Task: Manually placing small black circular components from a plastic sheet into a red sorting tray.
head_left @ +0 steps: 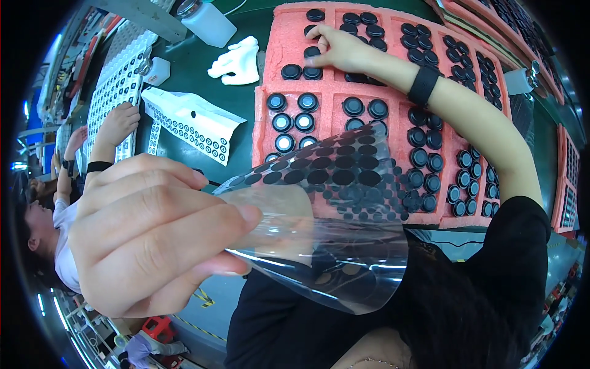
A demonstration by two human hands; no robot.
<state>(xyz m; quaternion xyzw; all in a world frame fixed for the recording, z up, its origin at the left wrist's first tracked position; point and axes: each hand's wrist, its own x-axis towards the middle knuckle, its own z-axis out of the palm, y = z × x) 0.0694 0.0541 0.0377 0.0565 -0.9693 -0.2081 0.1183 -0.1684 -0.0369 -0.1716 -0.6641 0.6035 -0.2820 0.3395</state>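
Observation:
Close to the camera, my left hand point(153, 237) pinches a clear plastic sheet point(369, 264) between thumb and fingers. The sheet curls over, and its upper part carries rows of black round stickers point(344, 161). My right hand point(335, 49), with a black band on its wrist, reaches over the upper left compartment of a pink foam tray point(265, 104). Its thumb and index finger are apart, close around a black round part point(311, 52); whether they touch it I cannot tell. More black round parts point(307, 101), some with pale centres, sit in the compartments below.
On the green table point(255, 132) lie a white glove point(236, 61) and a white sheet of round stickers point(190, 123). Pump bottles point(209, 23) stand at the back left and right point(519, 80). Another person's hand point(117, 123) rests by a sticker sheet at left. More pink trays point(568, 178) are at right.

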